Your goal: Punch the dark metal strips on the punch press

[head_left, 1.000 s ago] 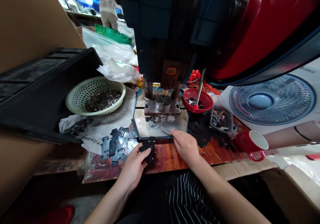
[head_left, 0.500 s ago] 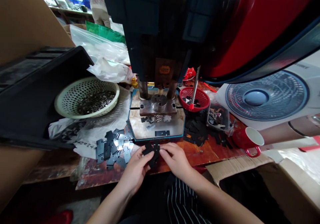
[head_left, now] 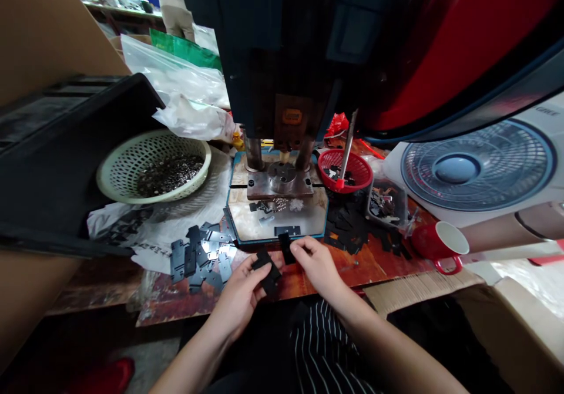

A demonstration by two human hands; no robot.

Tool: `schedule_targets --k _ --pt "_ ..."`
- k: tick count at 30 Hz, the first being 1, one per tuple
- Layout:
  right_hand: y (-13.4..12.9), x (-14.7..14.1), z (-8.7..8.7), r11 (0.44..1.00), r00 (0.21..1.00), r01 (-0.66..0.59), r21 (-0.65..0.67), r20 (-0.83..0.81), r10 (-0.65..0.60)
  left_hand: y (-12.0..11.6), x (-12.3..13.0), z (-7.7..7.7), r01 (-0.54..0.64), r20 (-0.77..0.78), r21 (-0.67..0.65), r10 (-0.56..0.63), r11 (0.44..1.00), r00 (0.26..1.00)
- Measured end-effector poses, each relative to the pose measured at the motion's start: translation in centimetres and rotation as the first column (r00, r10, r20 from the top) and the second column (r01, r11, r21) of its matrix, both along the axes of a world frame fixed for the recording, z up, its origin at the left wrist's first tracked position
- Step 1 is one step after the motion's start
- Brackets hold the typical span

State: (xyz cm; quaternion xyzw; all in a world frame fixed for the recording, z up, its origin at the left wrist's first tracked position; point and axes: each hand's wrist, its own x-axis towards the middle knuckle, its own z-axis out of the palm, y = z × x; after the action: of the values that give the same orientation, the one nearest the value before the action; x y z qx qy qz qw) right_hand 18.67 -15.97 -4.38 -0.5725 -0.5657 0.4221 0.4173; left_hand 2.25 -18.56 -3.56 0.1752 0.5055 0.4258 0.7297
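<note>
Low over the table's front edge, my left hand (head_left: 241, 293) is closed around several flat black plates (head_left: 267, 272). To its right, my right hand (head_left: 316, 263) pinches one small black plate (head_left: 286, 248) between thumb and fingers, apart from the others. That plate is tilted, its top end close to the front edge of the press base (head_left: 247, 229). On the base lies another black plate (head_left: 287, 231) with holes, below the steel die block (head_left: 280, 184). A pile of dark plates (head_left: 205, 256) is spread on the table to the left of my hands.
The press column (head_left: 282, 47) rises straight ahead. A pale green basket (head_left: 108, 177) of small metal bits stands left. To the right are a red basket (head_left: 369, 174), a clear tub (head_left: 404, 203), a red mug (head_left: 427, 242) and a fan (head_left: 456, 168). Black pieces (head_left: 348, 226) lie beside the base.
My right hand has moved up and right with one plate, away from the plates in my left hand. The left hand stays nearly in place. The view has shifted slightly.
</note>
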Motion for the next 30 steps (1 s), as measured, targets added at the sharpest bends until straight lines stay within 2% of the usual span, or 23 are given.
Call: schedule_targets --k 2,5,8,10,12,14,16,19,22,25,27,30 --pt "1.0 1.1 0.7 0.983 0.974 -0.025 0.180 0.225 -0.017 0.0 0.0 0.0 -0.005 0.003 -0.021 0.005 1.000 1.000" --pt "3.0 2.8 1.3 0.908 0.826 -0.159 0.387 0.557 -0.093 0.1 0.0 -0.1 -0.015 0.002 -0.034 0.015 0.999 1.000" --pt "4.4 3.7 1.0 0.854 0.655 -0.305 0.422 0.744 -0.133 0.0 -0.1 -0.2 -0.014 0.007 -0.036 0.015 0.999 1.000" --pt "4.4 3.7 0.6 0.845 0.619 -0.353 0.402 0.777 -0.111 0.0 -0.1 -0.3 -0.012 0.010 -0.045 0.013 0.999 1.000" --pt "3.4 3.3 0.3 0.851 0.667 -0.333 0.406 0.740 -0.092 0.0 -0.1 -0.4 -0.010 0.018 -0.051 0.011 0.999 1.000" --pt "1.7 2.6 0.3 0.876 0.762 -0.279 0.394 0.645 -0.048 0.0 -0.1 -0.5 -0.008 0.021 -0.054 0.009 0.999 1.000" --pt "-0.2 1.6 0.4 0.912 0.856 -0.255 0.322 0.513 0.058 0.1 0.1 -0.4 -0.013 0.016 -0.052 0.014 0.999 1.000" --pt "-2.2 0.2 0.3 0.954 0.938 -0.237 0.186 0.299 0.175 0.3 0.4 -0.2 -0.020 0.022 -0.057 0.021 0.998 1.000" --pt "-2.6 -0.6 -0.2 0.987 0.982 -0.149 0.056 0.125 0.141 0.5 0.6 0.1 -0.008 0.040 -0.073 0.011 0.997 0.999" --pt "-2.1 -0.7 -0.6 0.989 0.993 -0.113 -0.095 -0.051 0.109 0.4 0.7 0.2 -0.019 0.046 -0.077 0.022 0.997 0.999" --pt "-1.8 -0.6 -0.7 0.981 0.984 -0.134 -0.138 -0.135 0.115 0.3 0.6 0.1 -0.035 0.054 -0.078 0.039 0.996 0.998" --pt "-1.7 -0.7 -0.8 0.980 0.980 -0.144 -0.138 -0.160 0.121 0.1 0.5 0.1 -0.047 0.067 -0.076 0.052 0.996 0.996"
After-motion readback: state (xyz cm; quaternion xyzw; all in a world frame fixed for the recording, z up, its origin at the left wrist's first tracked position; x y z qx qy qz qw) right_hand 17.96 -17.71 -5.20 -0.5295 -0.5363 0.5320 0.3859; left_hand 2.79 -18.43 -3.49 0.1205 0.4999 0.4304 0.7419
